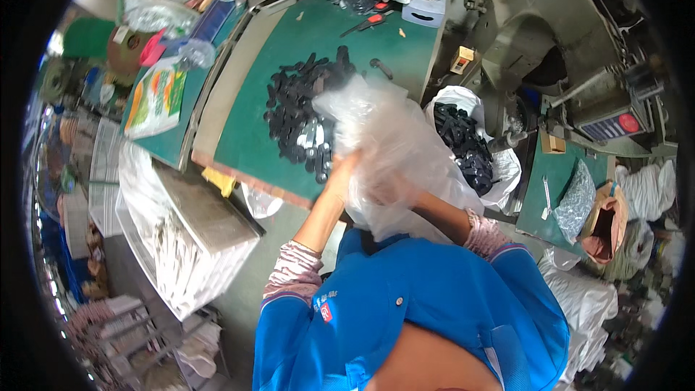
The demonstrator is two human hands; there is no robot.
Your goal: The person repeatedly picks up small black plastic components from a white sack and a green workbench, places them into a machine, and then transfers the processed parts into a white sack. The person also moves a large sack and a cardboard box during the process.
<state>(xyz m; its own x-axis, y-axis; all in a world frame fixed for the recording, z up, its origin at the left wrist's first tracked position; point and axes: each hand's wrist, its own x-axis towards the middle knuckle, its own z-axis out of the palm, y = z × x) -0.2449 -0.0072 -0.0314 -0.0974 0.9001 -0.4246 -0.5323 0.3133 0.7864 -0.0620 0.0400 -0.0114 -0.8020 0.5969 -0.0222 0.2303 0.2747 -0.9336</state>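
A large clear plastic bag (427, 152) is bunched up in front of me, over the near right part of the green-topped table (246, 130). My left hand (346, 165) is closed on the bag's left side, its fingertips partly covered by the film. Smeared by motion, my right hand (398, 190) shows only dimly through the plastic, and its fingers cannot be made out. Just beyond the left hand lies a heap of small black elongated parts (293, 101), with a few whitish shiny pieces (313, 134) among them. One black part (380, 67) lies apart from the heap.
A white sack (452, 98) of similar black parts stands right of the table, beside a grey machine (521, 22). Red-and-black snips (373, 20) lie at the far edge. At left is a white crate (181, 297); at right, a wrench (546, 195) on another green surface.
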